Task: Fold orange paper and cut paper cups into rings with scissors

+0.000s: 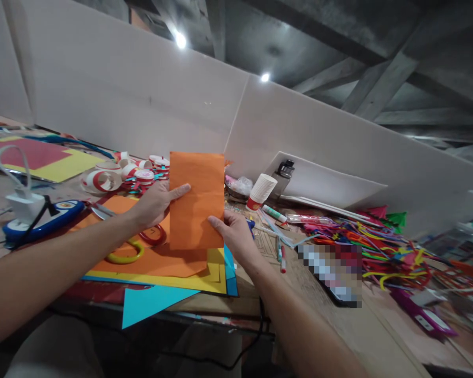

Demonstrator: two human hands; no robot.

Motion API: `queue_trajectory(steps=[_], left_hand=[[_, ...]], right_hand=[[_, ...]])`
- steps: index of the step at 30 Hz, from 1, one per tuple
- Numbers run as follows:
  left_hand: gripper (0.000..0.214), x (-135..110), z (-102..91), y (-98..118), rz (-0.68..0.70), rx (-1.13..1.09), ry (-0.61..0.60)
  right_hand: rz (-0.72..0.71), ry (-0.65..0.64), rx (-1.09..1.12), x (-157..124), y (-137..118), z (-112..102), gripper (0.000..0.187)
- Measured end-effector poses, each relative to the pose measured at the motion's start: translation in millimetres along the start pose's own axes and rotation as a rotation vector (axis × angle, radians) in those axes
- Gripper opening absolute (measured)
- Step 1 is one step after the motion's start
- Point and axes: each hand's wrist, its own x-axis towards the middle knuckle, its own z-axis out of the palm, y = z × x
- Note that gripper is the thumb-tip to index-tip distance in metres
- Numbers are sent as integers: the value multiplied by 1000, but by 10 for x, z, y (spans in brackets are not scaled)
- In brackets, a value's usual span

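An orange sheet of paper [197, 210], rectangular with a faint crease across it, is held upright above the table. My left hand [160, 199] pinches its left edge, thumb lying on the near face. On the lower right edge, my right hand [236, 231] grips it the same way; the fingers behind the sheet are hidden. Scissors with one red and one yellow handle [125, 253] rest below my left hand. They lie on a stack of coloured sheets, with a larger orange sheet [161, 262] on top, then a yellow sheet [217, 283] and a blue sheet [153, 302] jutting out.
A blue power strip [59, 219] with a white charger stands left. Paper cups [261, 190], a glue stick [275, 213] and a bottle [283, 178] are behind. Pipe cleaners [378, 252], a phone [331, 275] and a purple power strip [423, 315] lie right. White boards [142, 89] close the back.
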Motion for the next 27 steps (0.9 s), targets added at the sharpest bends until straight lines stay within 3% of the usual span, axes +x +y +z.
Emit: queue_trajectory(steps=[6, 12, 16, 19, 23, 27], left_hand=[[17, 104, -143, 28, -22, -78, 121], [14, 160, -214, -15, -33, -138, 192], [15, 204, -258, -24, -7, -184, 271], [16, 233, -333, 6, -19, -179, 305], [20, 237, -455, 39, -63, -90, 184], [28, 223, -528, 6, -140, 47, -14]], right_hand=[[120, -7, -45, 45, 152, -63, 24], [173, -8, 31, -4, 138, -54, 33], [272, 51, 130, -33, 99, -69, 40], [256, 138, 224, -8, 103, -129, 42], [127, 238, 295, 59, 160, -237, 42], [-94, 332, 159, 94, 197, -310, 36]])
